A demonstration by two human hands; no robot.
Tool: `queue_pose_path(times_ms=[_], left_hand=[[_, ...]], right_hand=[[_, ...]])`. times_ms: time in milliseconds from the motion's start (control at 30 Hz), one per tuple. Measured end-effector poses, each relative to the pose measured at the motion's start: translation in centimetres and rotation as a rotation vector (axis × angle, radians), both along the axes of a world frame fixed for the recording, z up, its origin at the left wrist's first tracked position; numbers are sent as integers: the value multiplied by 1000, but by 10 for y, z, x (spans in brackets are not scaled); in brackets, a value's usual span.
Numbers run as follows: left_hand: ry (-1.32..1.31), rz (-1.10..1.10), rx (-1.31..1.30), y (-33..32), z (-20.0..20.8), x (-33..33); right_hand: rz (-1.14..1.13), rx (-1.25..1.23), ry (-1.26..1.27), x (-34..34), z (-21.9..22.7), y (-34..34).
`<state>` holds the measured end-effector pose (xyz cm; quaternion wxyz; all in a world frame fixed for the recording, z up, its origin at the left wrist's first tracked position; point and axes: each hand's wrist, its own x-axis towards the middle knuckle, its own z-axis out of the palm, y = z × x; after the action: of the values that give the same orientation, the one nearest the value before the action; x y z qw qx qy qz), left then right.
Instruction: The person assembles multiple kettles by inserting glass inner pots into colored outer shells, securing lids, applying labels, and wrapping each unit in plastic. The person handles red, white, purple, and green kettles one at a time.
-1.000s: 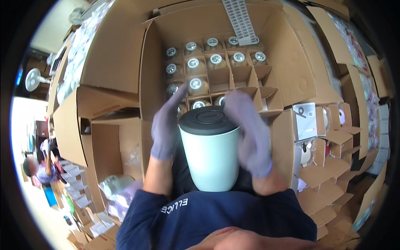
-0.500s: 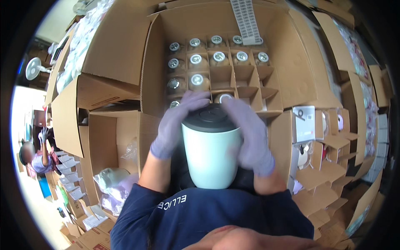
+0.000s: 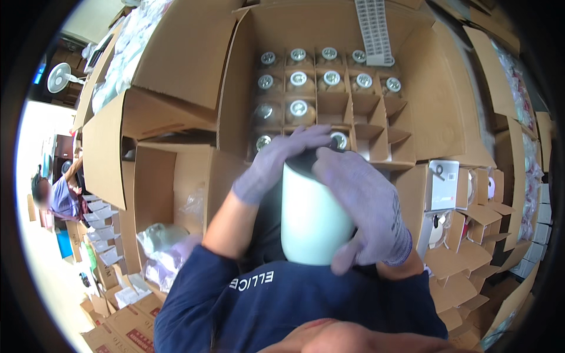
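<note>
A pale mint tumbler with a black lid stands upright close in front of my chest. My left hand, in a lilac glove, lies over the lid with its fingers spread across the top. My right hand, also gloved, wraps the tumbler's right side from the rim down to the base. Both hands grip the tumbler. The lid is mostly hidden under my fingers.
Behind the tumbler an open cardboard box has divider cells, many holding lidded tumblers, some cells bare on the right. Smaller open cartons stand at right, an open box with plastic bags at left. A person is at far left.
My hands have moved from the tumbler's sides up over the lid, which is now covered. The tumbler sits slightly higher and closer in the view.
</note>
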<state>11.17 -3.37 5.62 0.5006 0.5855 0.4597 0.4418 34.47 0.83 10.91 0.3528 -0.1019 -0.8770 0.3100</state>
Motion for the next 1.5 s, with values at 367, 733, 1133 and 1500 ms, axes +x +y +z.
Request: queue_pose_path(times_ms=[367,733,1133,1500], left_hand=[[-861,12,-465,-8,-31,23],[373,331,7,-153,-28,78],[83,-236,-434,-73,-55,45],[-363,-609,-561,-41,-101,40]], right_hand=[[308,2,110,15,8,16],[-252,-68,-364,128,12,-149],[-907,314,-1289,225,-254,129],[-650,-158,-18,182,-14,-29]])
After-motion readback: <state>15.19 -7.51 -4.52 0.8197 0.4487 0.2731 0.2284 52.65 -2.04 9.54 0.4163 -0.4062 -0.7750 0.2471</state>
